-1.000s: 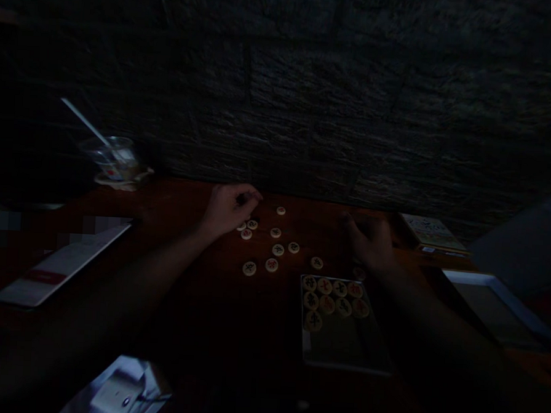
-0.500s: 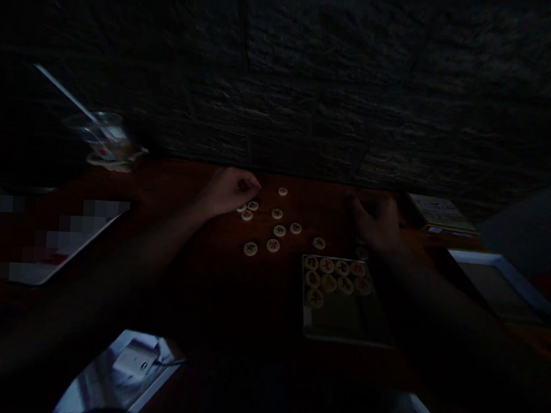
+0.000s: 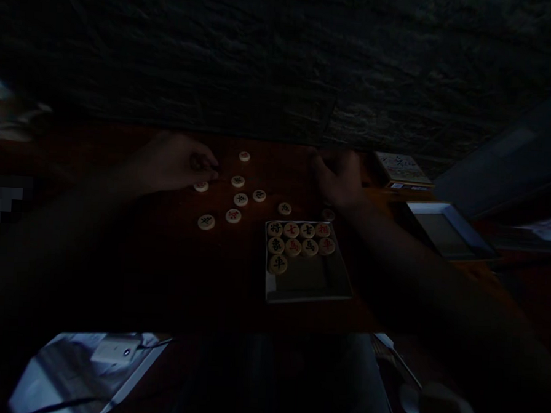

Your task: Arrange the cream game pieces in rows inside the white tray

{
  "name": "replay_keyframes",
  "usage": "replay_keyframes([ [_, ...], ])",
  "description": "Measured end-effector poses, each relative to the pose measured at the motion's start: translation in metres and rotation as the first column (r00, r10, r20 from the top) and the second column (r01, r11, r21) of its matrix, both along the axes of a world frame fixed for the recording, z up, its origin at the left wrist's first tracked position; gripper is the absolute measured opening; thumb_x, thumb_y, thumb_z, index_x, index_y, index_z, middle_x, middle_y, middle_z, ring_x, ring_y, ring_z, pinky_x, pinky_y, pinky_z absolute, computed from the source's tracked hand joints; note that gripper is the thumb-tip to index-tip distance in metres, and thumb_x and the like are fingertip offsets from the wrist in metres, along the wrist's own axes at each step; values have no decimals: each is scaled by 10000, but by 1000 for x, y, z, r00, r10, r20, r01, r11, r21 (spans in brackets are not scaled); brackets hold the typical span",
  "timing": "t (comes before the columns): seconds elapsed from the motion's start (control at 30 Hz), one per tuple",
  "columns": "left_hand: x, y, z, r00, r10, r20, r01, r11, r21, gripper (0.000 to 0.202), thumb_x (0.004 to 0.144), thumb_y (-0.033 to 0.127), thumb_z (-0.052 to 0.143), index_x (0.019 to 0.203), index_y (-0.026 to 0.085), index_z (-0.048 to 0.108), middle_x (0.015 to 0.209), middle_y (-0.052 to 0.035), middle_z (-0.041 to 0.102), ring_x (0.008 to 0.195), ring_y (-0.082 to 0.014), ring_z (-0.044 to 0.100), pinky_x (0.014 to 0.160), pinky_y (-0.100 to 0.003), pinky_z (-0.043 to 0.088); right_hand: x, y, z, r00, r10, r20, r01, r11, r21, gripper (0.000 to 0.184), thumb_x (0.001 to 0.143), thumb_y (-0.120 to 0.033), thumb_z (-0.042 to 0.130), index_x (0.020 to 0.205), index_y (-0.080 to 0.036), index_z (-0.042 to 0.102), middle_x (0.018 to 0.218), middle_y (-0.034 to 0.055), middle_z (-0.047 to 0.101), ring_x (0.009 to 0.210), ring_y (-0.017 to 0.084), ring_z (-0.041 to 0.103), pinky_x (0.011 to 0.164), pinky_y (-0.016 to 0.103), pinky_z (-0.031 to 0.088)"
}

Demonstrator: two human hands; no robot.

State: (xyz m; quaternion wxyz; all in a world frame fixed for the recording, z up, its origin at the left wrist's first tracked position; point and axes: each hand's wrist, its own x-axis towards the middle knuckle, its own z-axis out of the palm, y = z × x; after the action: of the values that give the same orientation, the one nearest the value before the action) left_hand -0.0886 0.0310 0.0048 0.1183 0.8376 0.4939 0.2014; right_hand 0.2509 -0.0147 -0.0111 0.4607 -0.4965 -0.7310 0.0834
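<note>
Left hand (image 3: 176, 163) is curled, fingertips drawn together at the edge of the loose group. Looks like a pinch, but it's too dark to confirm what's in it. Right hand (image 3: 338, 179) is also curled, fingers angled down toward the desk (image 3: 278, 160); can't tell if it holds anything.

Objects are round xiangqi pieces (image 3: 240, 199), probably light, stiff discs with a smooth face and low profile. Best grip is the rim, between thumb and finger.

Count: 9 loose on the desk, including one dim piece just below the right hand, plus 9 in a shallow tray (image 3: 307, 297), in rows of four, four and one.

Further out: one small illustrated box (image 3: 401, 171), one white-edged lid (image 3: 445, 231), one white adapter (image 3: 113, 349) on paper, and a rough stone wall (image 3: 265, 58) behind the desk.
</note>
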Motion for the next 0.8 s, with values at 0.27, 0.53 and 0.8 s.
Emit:
replay_keyframes([
  [0.27, 15, -14, 9, 992, 53, 118, -56, 998, 20, 197, 774, 143, 844, 963, 161, 793, 783, -13, 748, 704, -156, 633, 770, -315, 476, -1, 1, -3, 999, -33, 3, 34, 999, -26, 585, 1044, -546, 496, 577, -200, 567, 556, 21, 541, 580, 144, 525, 580, 306, 420],
  [0.53, 18, -18, 10, 979, 20, 201, -48, 990, 135, 227, 823, 260, 777, 1047, 223, 768, 885, -4, 756, 756, -178, 654, 768, -305, 464, -2, 0, -2, 1000, 3, 20, -2, 999, -43, 583, 1034, -597, 466, 617, -215, 609, 587, 29, 609, 560, 153, 542, 549, 313, 395],
  [0.8, 18, -19, 7, 963, -21, 268, -40, 974, 223, 230, 813, 259, 753, 1042, 246, 771, 1028, -20, 751, 805, -181, 655, 775, -304, 470, -4, -5, 2, 1000, -9, 19, 10, 999, -46, 585, 1030, -558, 476, 577, -202, 580, 544, 8, 554, 521, 127, 492, 540, 308, 336],
])
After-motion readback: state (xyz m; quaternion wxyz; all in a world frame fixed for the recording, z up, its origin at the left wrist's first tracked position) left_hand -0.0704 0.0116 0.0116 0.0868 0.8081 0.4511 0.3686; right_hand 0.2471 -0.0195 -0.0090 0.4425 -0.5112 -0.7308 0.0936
